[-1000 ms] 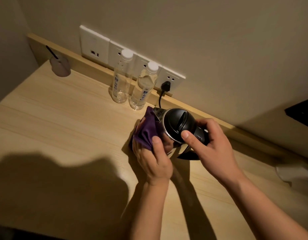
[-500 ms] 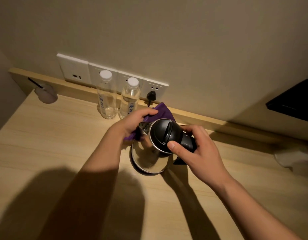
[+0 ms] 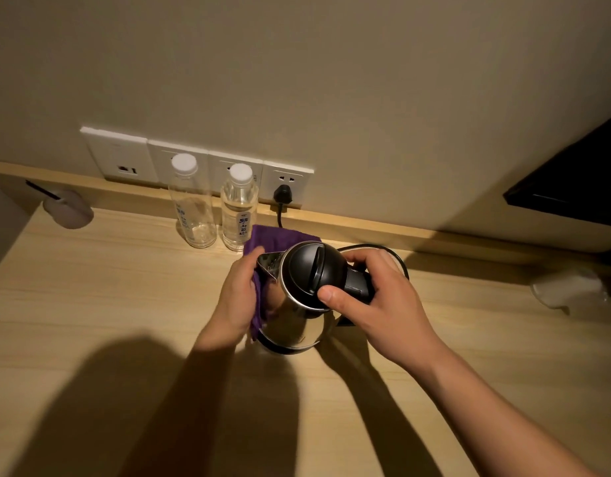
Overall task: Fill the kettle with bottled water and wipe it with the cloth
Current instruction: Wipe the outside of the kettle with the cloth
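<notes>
The kettle's handle is almost entirely hidden inside the right hand (image 3: 383, 297); only a dark section shows between thumb and fingers. The kettle's base is masked by its own body and by shadow, so whether it sits on a power base cannot be determined. Much of the purple cloth (image 3: 263, 242) is concealed behind the left hand (image 3: 237, 297) and the kettle; a flat portion shows behind the spout and a strip hangs below the palm. A pale object (image 3: 569, 287) at the right edge of the wooden desk (image 3: 91, 287) is too dim to identify. A dark panel (image 3: 572, 180) is cut off at the right border. A small greyish holder (image 3: 70, 211) with a dark stick stands at the far left; details are unclear.

The stainless-steel kettle (image 3: 297, 311) stands at the desk centre, near the wall. Its body is polished and reflective, with a black domed lid (image 3: 312, 266) carrying a raised central grip, and a spout with mesh facing left.

The right hand is closed around the handle, thumb resting on the lid edge. The left hand presses the cloth against the kettle's left side, fingers curled over the fabric.

Two clear plastic bottles with white caps stand behind the kettle: the left bottle (image 3: 192, 208) appears empty, the right bottle (image 3: 238, 208) holds water. A black plug (image 3: 282, 194) sits in the wall socket strip (image 3: 194, 163), its cable (image 3: 376, 249) looping behind the right hand.
</notes>
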Motion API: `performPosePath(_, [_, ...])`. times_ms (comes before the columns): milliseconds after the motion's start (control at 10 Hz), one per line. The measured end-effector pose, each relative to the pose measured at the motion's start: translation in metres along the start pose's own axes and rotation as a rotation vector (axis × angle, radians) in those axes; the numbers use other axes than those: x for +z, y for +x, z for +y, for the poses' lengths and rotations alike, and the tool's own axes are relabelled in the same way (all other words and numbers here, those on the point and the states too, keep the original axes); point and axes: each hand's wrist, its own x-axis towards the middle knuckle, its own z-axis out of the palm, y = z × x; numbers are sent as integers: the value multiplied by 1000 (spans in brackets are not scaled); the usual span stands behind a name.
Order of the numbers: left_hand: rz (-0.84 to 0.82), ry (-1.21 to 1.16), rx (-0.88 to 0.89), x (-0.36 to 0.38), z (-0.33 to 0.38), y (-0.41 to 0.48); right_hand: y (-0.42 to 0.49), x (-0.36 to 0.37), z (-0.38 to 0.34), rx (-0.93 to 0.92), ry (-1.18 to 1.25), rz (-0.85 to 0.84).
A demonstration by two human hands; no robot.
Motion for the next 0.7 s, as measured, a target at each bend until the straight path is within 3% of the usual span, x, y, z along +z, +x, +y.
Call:
performPosePath(100, [144,0,86,10,-10,-21,0,0,1,-4,6,-6])
performPosePath(200, [354,-232,-65,25,-21,-43,1,0,1,-7,2,-7])
performPosePath(400, [647,-305,-117,71,-34,-88,0,-3,-2,0,-3,-27])
performPosePath(500, [708,-27,-142,97,-38,-102,0,-4,-3,-1,-7,-42])
performPosePath(700, [733,236,-190,146,-59,-116,2,-6,-1,-21,-13,-60])
